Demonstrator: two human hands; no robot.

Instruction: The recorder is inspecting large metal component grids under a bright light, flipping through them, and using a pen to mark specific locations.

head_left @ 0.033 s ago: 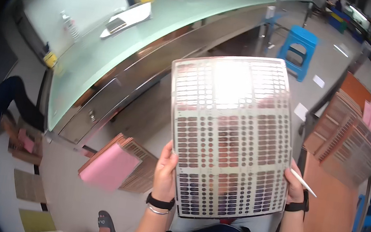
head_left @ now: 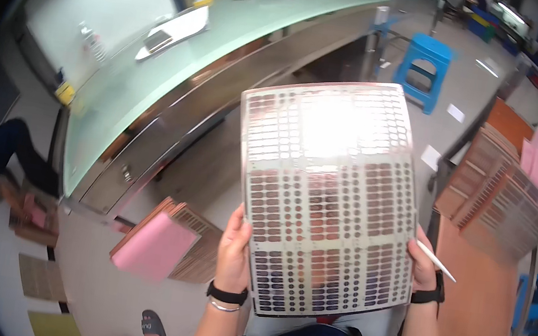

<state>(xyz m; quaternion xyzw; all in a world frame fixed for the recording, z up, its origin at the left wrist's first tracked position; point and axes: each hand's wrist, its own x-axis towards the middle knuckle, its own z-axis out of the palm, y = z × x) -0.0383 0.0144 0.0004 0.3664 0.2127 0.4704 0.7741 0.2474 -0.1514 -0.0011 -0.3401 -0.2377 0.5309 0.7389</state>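
A large rectangular panel (head_left: 355,240), glossy and patterned with rows of dark ovals and dots, is held up tilted before my body. Bright glare washes out its upper part. My left hand (head_left: 234,250) grips the lower left edge, thumb on the front face. On the opposite edge my right hand (head_left: 424,268) is closed around the panel's side. A slim white pen (head_left: 437,261) sticks out from that same hand, pointing down to the right. The fingers behind the panel are hidden.
At left runs a glass-topped bench (head_left: 234,31). A stack of brown panels with a pink sheet (head_left: 156,245) sits low beside it. Right is an orange-topped cart (head_left: 472,296) with more panels (head_left: 495,191). A blue stool (head_left: 424,69) stands ahead; a person (head_left: 13,157) bends at far left.
The whole view has shifted slightly, so the surroundings sit a little further left. The glare on the panel has spread a bit. Both hands keep their hold.
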